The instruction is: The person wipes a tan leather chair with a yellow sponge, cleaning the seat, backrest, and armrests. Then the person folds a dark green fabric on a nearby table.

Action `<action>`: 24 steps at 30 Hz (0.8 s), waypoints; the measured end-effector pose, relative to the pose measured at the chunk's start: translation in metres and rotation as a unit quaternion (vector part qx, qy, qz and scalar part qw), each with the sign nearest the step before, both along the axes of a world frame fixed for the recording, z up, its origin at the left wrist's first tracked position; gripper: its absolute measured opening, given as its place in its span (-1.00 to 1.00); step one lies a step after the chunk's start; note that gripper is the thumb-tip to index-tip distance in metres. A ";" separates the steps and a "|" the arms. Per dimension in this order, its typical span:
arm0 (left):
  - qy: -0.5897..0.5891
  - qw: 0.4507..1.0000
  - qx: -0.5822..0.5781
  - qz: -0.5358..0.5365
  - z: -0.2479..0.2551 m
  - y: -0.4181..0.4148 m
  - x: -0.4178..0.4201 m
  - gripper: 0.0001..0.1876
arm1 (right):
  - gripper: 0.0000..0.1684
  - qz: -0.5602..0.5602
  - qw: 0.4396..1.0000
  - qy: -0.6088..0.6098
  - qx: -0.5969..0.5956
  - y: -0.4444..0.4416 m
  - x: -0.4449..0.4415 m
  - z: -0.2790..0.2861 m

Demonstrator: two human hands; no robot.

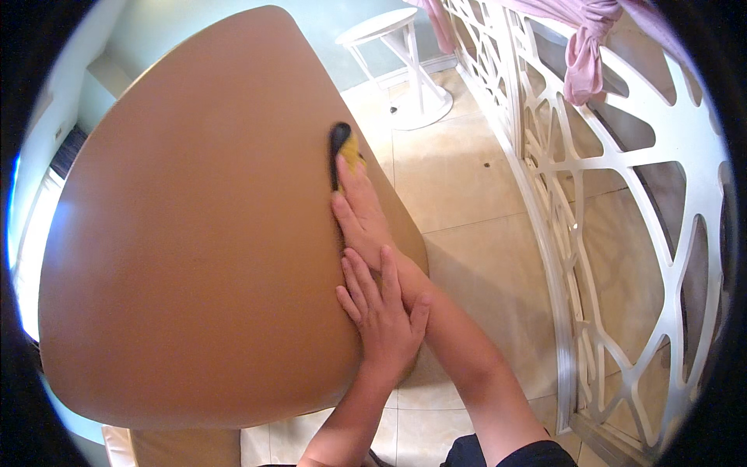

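Observation:
A wide brown padded table [198, 233] with rounded corners and a smooth, leather-like cover fills the left and middle of the view. Near its right edge, my right hand [363, 227] presses a small black-and-yellow hand tool [341, 140] against the cover. The fingers hide much of the tool, and its exact kind cannot be told. Across my right wrist lies my left hand [385, 321], palm down, its fingers apart and holding no object. Its thumb touches the right forearm.
A white openwork partition [648, 163] runs along the right side, with knotted pink fabric [586, 58] hanging from it. Beyond the padded table, a small white round table [379, 26] stands by the wall. Beige floor tiles [461, 192] lie between padded table and partition.

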State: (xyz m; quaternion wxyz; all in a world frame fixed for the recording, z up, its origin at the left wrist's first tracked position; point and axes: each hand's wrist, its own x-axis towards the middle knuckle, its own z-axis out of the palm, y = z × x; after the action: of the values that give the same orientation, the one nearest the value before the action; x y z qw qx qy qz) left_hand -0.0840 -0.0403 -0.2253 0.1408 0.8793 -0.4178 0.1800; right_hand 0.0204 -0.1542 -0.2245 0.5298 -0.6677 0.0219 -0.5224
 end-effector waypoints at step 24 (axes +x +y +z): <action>-0.017 0.995 0.102 0.014 -0.021 0.006 0.002 -0.08 | -0.37 -0.060 0.950 0.184 0.247 0.057 -0.040 -0.137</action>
State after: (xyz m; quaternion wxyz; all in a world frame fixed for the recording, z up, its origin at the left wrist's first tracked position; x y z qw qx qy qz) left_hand -0.0820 -0.0344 -0.2464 0.0408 0.8918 -0.4237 0.1534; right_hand -0.0191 -0.0971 -0.3616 0.6327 -0.5982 0.2870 -0.3993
